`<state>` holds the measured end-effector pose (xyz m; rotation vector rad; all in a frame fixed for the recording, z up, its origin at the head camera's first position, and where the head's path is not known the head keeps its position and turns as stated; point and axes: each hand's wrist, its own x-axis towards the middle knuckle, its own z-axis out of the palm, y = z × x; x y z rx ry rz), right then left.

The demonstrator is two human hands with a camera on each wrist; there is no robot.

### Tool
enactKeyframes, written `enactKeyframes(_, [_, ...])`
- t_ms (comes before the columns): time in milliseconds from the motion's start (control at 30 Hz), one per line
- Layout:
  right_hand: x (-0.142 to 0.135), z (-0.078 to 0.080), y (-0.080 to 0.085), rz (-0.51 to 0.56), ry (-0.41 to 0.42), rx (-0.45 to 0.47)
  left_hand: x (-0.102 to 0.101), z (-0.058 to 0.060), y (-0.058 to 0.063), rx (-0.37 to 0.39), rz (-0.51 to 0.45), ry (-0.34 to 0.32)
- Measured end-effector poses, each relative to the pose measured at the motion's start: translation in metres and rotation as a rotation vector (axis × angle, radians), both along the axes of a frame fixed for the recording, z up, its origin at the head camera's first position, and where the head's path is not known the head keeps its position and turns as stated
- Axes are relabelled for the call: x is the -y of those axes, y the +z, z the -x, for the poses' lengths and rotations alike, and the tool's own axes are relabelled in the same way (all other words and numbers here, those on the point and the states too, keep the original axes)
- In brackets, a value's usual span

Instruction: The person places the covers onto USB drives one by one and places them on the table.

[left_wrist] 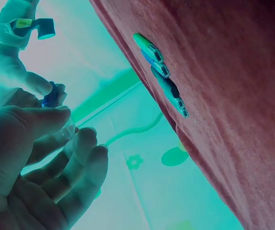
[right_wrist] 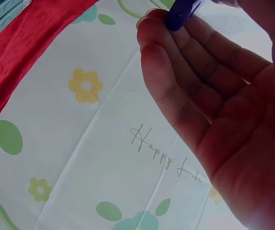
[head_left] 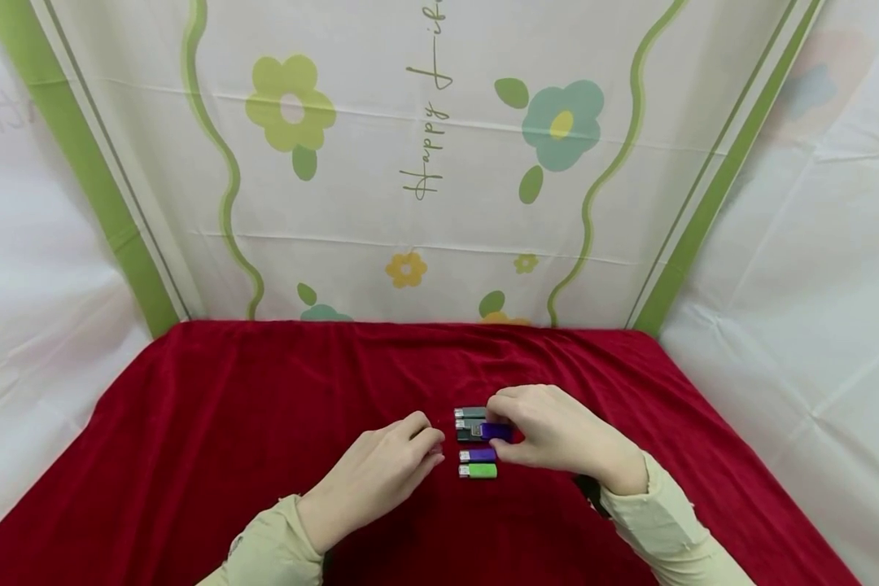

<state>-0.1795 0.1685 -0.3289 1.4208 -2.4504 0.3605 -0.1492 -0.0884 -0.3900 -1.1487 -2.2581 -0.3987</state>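
My right hand pinches a purple USB stick between thumb and fingers, its bare metal plug pointing left. The same purple stick shows at the fingertips in the right wrist view. To its left, my left hand has curled fingers and seems to pinch a small clear cap, partly hidden by the thumb. Beneath and beside the right hand lie two grey USB sticks, a black one, another purple one and a green one, in a column with plugs to the left.
A red velvet cloth covers the table, with soft folds towards the back. Behind it hangs a white printed curtain with flowers and lettering. White fabric walls close in both sides.
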Motion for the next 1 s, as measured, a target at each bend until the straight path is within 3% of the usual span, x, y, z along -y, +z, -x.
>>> enactKeyframes(800, [0.009, -0.001, -0.011, 0.035, 0.074, -0.02, -0.002, -0.004, 0.006, 0.077, -0.104, -0.014])
enactKeyframes(1000, [0.013, -0.003, -0.014, 0.04, 0.085, -0.03, -0.004, -0.005, 0.006, 0.06, -0.124, -0.036])
